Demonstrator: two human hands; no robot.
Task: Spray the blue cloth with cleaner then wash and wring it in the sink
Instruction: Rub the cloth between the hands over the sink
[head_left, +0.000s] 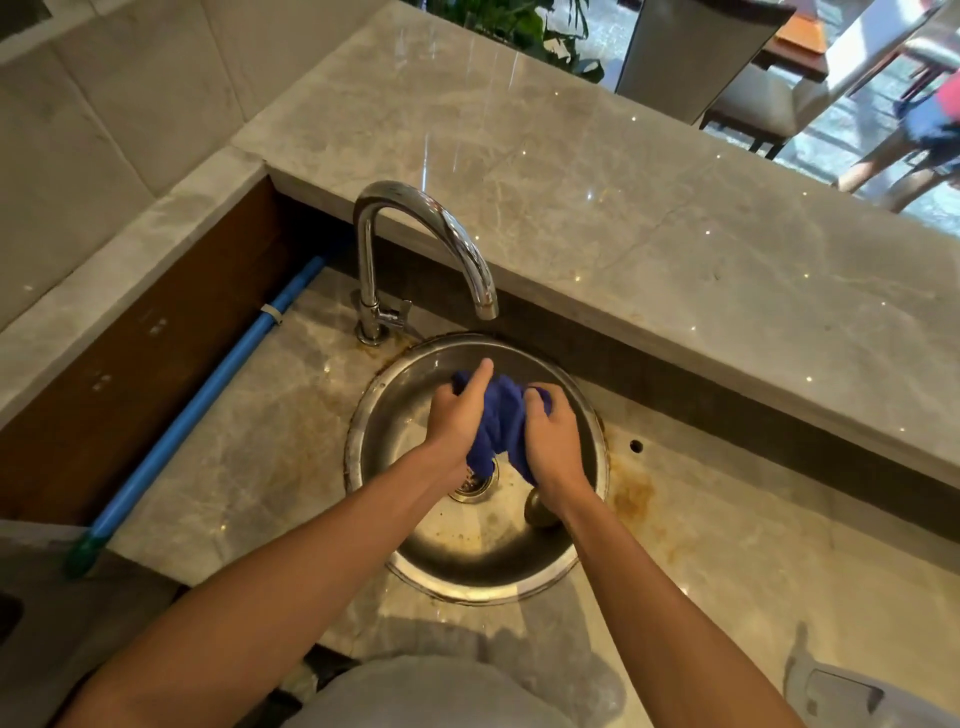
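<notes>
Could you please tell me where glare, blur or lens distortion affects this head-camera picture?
Head view: bright glare streaks on the curved chrome tap and the polished grey marble counter; the wide-angle lens bows the counter's edges; the seated person at top right is blurred; the bunched blue cloth over the round steel sink stays sharp.

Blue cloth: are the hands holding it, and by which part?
Yes. The left hand grips the bunched blue cloth at its left side, the right hand at its right, over the sink.
</notes>
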